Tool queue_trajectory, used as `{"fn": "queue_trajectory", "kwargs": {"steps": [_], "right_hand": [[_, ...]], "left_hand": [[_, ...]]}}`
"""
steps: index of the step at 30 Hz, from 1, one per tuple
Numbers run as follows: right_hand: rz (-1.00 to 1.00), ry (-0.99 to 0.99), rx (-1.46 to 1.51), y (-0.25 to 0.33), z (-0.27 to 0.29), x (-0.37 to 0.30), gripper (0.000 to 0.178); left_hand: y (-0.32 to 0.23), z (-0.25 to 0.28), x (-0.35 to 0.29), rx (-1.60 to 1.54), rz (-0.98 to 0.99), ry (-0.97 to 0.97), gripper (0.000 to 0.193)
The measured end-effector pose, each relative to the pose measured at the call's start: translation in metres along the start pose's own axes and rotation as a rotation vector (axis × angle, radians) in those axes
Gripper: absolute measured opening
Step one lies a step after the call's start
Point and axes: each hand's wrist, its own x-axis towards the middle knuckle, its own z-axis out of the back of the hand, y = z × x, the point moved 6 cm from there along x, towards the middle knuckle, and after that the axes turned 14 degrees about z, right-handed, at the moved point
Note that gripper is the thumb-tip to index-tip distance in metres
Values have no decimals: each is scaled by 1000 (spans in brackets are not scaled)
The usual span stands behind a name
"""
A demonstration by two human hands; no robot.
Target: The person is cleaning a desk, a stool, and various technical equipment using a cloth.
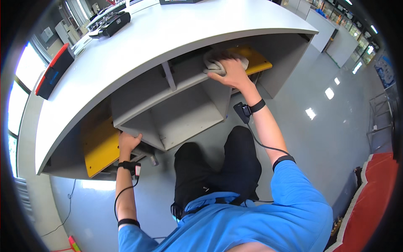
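Observation:
My right hand (235, 74) presses a crumpled grey-white cloth (213, 67) onto the upper board of the grey shelf unit (168, 98) under the white desk. Its fingers close over the cloth, slightly blurred, with the thumb toward the left. My left hand (129, 143) grips the lower left corner of that shelf unit. Its thumb shows on the inner side, while the other fingers are partly hidden by the panel. Below the upper board, the shelf compartment (184, 115) shows a few small specks on its bottom panel.
Yellow boards stand beside the unit, a left one (100, 147) and a right one (254, 59). The curved white desktop (180, 25) overhangs both hands. On it are a black device (111, 25) and a red-and-black case (54, 71). A red cushioned seat (378, 197) lies at right.

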Motion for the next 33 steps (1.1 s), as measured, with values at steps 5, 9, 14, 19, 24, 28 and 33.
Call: {"fn": "queue_trajectory", "kwargs": {"steps": [5,9,14,19,24,28,33], "right_hand": [[-285,294,112,-14,-7,-5,52],[-387,152,58,-20,-11,-18,45],[-488,224,102,-23,-9,-14,41],[-451,7,-21,-19,-6,-17,37],[-541,-103,139,-40,-8,-35,38],[-618,-193,197,-68,-3,-36,39],[-656,-88,222,-60,-3,-20,58]], "left_hand": [[9,-16,-7,114,79,140,53],[-1,-11,-11,26,-12,49,54],[-11,-4,-13,137,82,74,49],[-7,-8,-32,184,321,-89,70],[-52,-19,-72,505,536,-334,74],[-139,-69,-73,332,394,643,66],[-252,-119,-33,-103,39,550,51]]}}
